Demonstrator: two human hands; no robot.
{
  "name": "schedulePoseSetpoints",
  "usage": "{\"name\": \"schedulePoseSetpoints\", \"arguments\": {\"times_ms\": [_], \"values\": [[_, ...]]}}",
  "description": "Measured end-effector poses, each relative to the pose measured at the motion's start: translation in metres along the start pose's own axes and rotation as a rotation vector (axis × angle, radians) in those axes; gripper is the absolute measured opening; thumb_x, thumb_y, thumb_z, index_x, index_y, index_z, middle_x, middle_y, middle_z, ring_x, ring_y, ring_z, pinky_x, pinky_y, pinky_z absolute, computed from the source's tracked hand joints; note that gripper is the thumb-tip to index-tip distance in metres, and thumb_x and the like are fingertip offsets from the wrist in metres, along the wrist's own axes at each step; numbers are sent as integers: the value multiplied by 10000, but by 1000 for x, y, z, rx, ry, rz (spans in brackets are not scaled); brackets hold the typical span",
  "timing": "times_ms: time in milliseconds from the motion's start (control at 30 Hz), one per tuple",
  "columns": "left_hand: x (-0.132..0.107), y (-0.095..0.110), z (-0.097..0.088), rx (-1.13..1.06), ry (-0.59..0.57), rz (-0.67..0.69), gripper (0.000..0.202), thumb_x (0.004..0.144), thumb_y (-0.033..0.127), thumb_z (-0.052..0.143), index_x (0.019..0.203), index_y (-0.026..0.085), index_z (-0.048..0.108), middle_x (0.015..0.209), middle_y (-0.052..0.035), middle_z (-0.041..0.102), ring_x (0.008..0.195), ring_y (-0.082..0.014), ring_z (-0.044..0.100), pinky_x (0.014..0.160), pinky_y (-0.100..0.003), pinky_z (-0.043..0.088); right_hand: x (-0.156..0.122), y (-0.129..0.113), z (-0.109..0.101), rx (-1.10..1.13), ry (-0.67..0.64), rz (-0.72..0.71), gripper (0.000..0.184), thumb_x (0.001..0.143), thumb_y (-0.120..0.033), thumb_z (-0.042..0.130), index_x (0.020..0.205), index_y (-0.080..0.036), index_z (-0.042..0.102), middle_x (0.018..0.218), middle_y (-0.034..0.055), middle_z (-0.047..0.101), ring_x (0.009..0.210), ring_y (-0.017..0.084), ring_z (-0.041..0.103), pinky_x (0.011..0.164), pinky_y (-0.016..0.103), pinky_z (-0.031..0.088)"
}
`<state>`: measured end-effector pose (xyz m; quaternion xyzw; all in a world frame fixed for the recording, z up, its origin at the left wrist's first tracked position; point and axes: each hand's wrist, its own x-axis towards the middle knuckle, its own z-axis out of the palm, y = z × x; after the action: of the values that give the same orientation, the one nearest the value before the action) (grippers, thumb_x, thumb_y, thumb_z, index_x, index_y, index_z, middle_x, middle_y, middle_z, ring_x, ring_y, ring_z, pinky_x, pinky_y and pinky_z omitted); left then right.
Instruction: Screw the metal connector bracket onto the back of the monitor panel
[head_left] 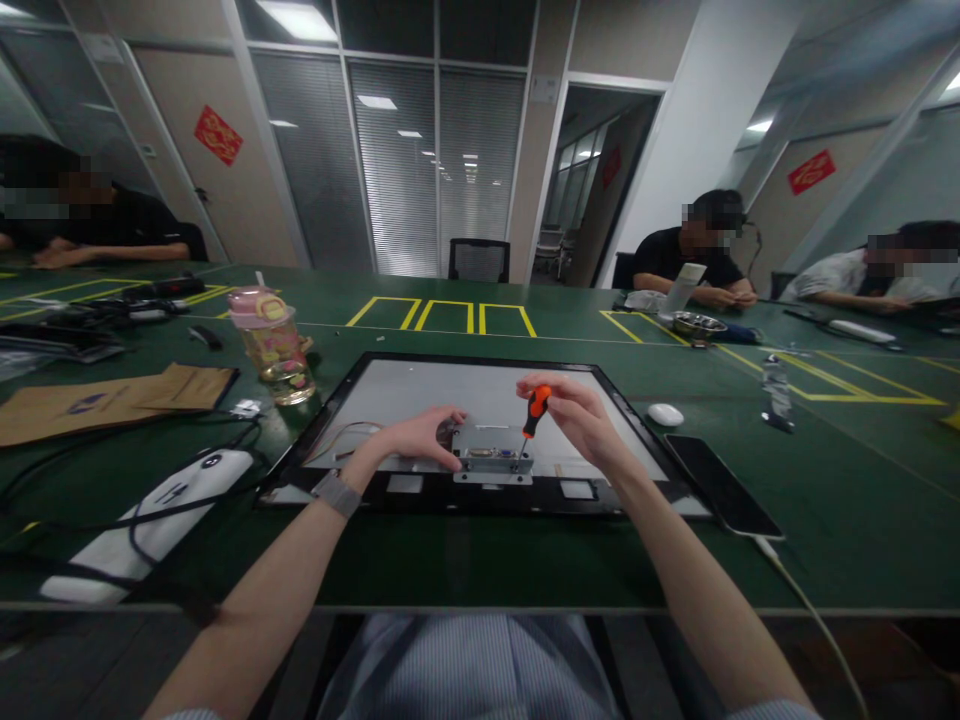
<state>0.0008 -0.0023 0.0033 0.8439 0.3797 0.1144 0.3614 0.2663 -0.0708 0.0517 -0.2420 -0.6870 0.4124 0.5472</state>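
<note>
A flat panel with a black frame (480, 497) and a pale grey back (420, 385) lies on the table before me. Near its close edge is a metal bracket (480, 464) carrying connector ports. With fingers and thumb, my left hand (420, 437) grips the left end of this bracket. My right hand (581, 415) is closed around an orange and black screwdriver (537, 408), tilted, its shaft reaching down to the right part of the bracket. Whether the tip sits in a screw is too small to tell. A thin cable (352, 428) lies left of the bracket.
A white power strip (157, 525) with black cables, a paper bag (112, 395) and a drink bottle (274, 345) are at left. To the right lie a phone (724, 487) with its charging cable and a white mouse (665, 414). Several people sit across the green table (420, 565).
</note>
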Motion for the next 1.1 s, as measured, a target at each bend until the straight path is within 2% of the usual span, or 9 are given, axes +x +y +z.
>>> {"name": "schedulePoseSetpoints", "arguments": {"times_ms": [67,200,433,500,633,733,867,967,1100], "values": [[0,0,0,11,-3,-6,732,527,443,816,1141,217,489,1380,-93,417,1271,-296,398,1068,-429,311,-1,-1,-1,-14,-11,15,252,832,-336,590,1064,-260,654,1051,60,678,1004,225,626,952,457,460],[0,-1,0,17,-1,-7,744,520,464,814,1147,220,497,1380,-90,419,1266,-301,400,1068,-436,307,-1,0,-1,-141,81,1,286,805,-290,635,1087,-243,646,1025,71,694,985,222,640,917,452,494],[1,-3,0,12,4,10,723,524,453,815,1135,225,502,1373,-83,427,1265,-297,401,1068,-439,306,-1,2,1,-502,236,-208,207,721,-237,723,923,-270,689,880,28,596,848,190,588,818,397,499],[1,-3,1,8,6,15,716,518,446,818,1125,228,506,1372,-79,428,1266,-294,399,1069,-436,306,-2,0,2,-563,242,-220,181,771,-251,674,949,-273,688,891,36,587,852,195,580,818,403,488],[0,-1,1,-4,15,22,712,515,427,822,1120,229,504,1368,-78,437,1262,-291,407,1070,-431,307,-4,-1,4,-400,150,-154,279,917,-280,437,1114,-267,634,995,64,629,908,202,608,850,428,491],[-1,1,0,4,14,6,706,520,431,819,1119,228,505,1371,-82,437,1264,-296,407,1069,-437,306,-3,3,3,-322,163,-113,297,899,-290,480,1168,-268,605,990,56,641,888,192,619,848,426,506],[0,0,0,14,-1,6,714,525,447,816,1126,228,499,1383,-85,424,1270,-300,399,1066,-440,310,-2,7,2,-488,280,-172,222,805,-275,632,1022,-266,677,909,43,597,829,180,584,774,369,510],[0,-1,-1,21,-9,10,714,537,452,809,1133,220,490,1384,-94,415,1266,-299,402,1062,-440,314,-2,5,2,-550,262,-195,207,852,-255,561,1029,-264,668,929,47,592,848,182,584,781,370,498],[-1,3,-1,29,-11,-15,702,536,434,811,1123,221,490,1376,-94,421,1263,-300,400,1063,-440,309,-4,4,3,-374,149,-147,315,918,-235,418,1189,-275,573,1068,62,629,903,187,628,830,408,504]]}}
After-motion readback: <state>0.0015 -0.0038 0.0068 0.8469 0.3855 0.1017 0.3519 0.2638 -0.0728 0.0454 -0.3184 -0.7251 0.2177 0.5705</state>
